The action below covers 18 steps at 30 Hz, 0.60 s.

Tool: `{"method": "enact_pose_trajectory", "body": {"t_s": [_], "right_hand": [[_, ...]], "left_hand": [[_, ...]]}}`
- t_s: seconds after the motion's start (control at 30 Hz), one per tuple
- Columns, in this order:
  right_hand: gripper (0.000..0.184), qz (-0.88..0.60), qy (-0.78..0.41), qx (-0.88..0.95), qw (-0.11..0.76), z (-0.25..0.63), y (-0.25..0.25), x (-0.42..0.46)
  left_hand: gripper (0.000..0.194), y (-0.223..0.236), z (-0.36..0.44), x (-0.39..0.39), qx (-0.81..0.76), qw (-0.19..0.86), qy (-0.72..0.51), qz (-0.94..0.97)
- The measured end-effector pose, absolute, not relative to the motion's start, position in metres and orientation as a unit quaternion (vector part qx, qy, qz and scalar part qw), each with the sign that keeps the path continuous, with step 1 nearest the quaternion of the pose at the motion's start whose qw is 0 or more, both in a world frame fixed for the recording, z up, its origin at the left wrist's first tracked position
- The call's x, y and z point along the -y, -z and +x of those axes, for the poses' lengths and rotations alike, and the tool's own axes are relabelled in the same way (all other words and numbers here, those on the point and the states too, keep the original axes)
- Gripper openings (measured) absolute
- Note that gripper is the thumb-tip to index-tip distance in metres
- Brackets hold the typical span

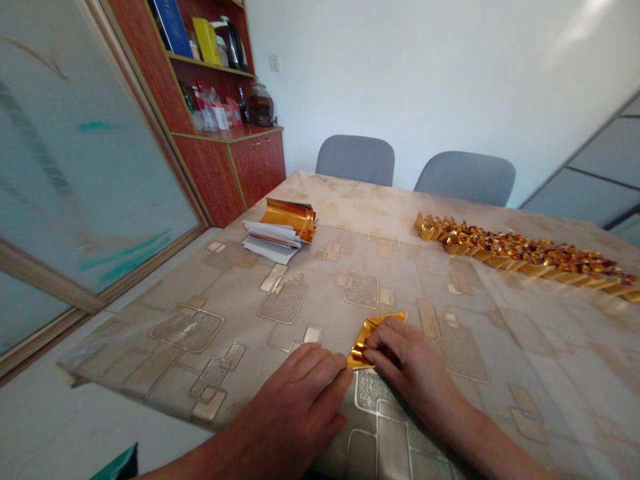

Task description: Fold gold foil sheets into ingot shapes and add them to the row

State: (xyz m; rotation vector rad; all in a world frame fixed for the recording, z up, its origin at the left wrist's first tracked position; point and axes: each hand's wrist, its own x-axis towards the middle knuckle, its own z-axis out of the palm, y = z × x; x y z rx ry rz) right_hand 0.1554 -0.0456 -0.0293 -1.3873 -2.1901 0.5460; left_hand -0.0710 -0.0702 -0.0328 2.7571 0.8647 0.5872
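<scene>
A piece of gold foil paper (361,345), partly folded and creased, is between my hands just over the near part of the table. My right hand (413,360) pinches it from the right, thumb and forefinger closed on the foil. On the other side, my left hand (303,390) has its fingers curled together, the fingertips at the foil's lower left corner. My left fingertips are partly hidden, as is the part of the foil under my right fingers.
A stack of gold foil sheets with white backs (287,227) lies at the table's far left. Rows of folded gold foil pieces (525,253) stretch along the right. Two grey chairs (355,159) stand behind the patterned tablecloth (225,293). A wooden cabinet (257,167) is at the back left.
</scene>
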Motion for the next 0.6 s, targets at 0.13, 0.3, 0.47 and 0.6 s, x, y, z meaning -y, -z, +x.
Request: {"method": "enact_pose_trajectory", "body": {"t_s": [0.13,0.3,0.47,0.6], "right_hand": [[0.013,-0.510,-0.191,0.806,0.232,0.1542,0.0282,0.0465],[0.013,-0.519,-0.178,0.806,0.220,0.1534,0.0298,0.0466],[0.013,-0.528,-0.166,0.803,0.221,0.1528,0.0309,0.0464],[0.014,-0.530,-0.147,0.808,0.211,0.1520,0.0340,0.0464]], "left_hand": [[0.034,0.0324,-0.0669,0.0705,-0.289,0.080,-0.190,0.935],[0.027,0.0385,-0.0631,0.0719,-0.291,0.078,-0.207,0.931],[0.026,0.0384,-0.0631,0.0725,-0.287,0.069,-0.200,0.934],[0.028,0.0355,-0.0625,0.0718,-0.284,0.071,-0.178,0.940]]}}
